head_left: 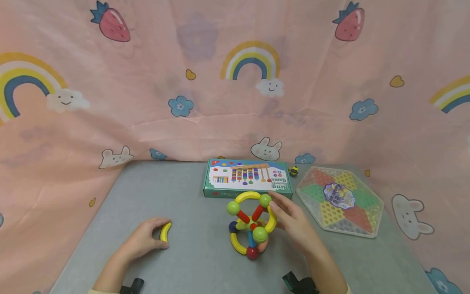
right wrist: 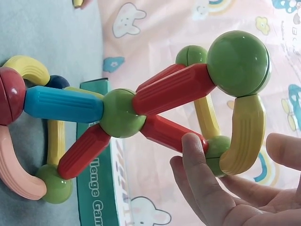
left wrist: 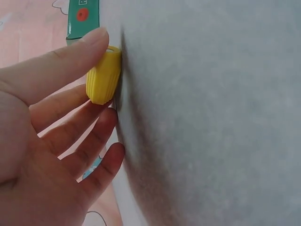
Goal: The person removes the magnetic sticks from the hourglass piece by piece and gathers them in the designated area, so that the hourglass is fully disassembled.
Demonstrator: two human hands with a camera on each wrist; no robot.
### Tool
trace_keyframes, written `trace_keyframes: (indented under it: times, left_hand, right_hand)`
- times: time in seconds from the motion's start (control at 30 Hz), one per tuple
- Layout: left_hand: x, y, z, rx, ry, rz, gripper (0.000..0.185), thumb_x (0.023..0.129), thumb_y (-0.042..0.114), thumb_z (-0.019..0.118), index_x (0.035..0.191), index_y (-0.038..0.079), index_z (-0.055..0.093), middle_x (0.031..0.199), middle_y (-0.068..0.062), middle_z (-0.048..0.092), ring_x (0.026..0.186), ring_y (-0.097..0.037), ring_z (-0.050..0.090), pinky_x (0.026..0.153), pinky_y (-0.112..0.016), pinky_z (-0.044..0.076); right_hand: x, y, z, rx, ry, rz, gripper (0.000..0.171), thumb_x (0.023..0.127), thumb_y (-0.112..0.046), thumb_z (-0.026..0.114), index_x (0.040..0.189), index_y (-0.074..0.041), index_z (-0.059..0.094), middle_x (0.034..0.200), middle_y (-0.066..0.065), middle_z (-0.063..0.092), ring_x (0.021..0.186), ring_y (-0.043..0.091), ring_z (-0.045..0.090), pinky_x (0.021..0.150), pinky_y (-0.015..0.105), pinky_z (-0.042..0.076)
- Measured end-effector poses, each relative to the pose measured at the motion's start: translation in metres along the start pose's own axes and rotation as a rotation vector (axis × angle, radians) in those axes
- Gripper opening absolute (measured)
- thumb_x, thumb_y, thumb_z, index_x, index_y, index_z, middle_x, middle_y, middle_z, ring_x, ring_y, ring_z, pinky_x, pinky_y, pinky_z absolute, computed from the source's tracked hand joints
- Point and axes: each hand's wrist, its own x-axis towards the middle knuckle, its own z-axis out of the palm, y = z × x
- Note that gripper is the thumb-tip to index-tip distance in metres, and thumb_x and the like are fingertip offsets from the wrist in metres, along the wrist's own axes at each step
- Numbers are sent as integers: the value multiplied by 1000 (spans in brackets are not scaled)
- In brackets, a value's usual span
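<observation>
My left hand (head_left: 144, 239) pinches a yellow curved magnetic rod (head_left: 165, 232) between thumb and fingers, low over the grey table on the left. In the left wrist view, the yellow rod's ribbed end (left wrist: 104, 77) shows under the thumb. At the centre stands a magnetic ball-and-stick structure (head_left: 253, 225) of green, red and dark blue balls joined by coloured rods. On its right side, my right hand (head_left: 293, 218) has its fingers around a green ball and yellow curved rod. In the right wrist view, the fingers (right wrist: 200, 181) reach past that green ball (right wrist: 217, 153); the thumb stands apart.
Behind the structure lies a green-edged game box (head_left: 247, 178), with a small bee-like figure (head_left: 293, 171) beside it. A hexagonal board (head_left: 340, 201) in clear plastic rests at the right. A pink patterned cloth (head_left: 235, 118) hangs along the back.
</observation>
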Motion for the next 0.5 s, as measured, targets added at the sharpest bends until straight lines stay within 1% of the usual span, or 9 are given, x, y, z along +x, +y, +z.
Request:
trace_keyframes:
  times: [0.17,0.33,0.5]
  left_hand:
    - [2,0,0,15,10,-15,72,68,18,93,133,4,64,135,-17,62,129,-42,54,108,-58,40]
    - [3,2,1,42,23,-6,71,69,16,92,133,2,63,133,-17,63,122,-38,59,105,-58,43]
    - [6,4,0,51,33,-9,73,69,16,92,134,3,62,132,-15,63,118,-34,61,103,-56,45]
  right_hand:
    - [0,0,0,8,4,-3,50,105,-36,53,151,-19,44,154,16,45,133,35,54,95,44,56]
    - [-1,1,0,20,-4,7,52,104,-38,54,151,-19,43,153,17,46,130,34,56,93,43,56]
    - [-2,1,0,12,-13,-14,51,104,-39,54,150,-19,44,152,16,47,131,34,56,93,43,57]
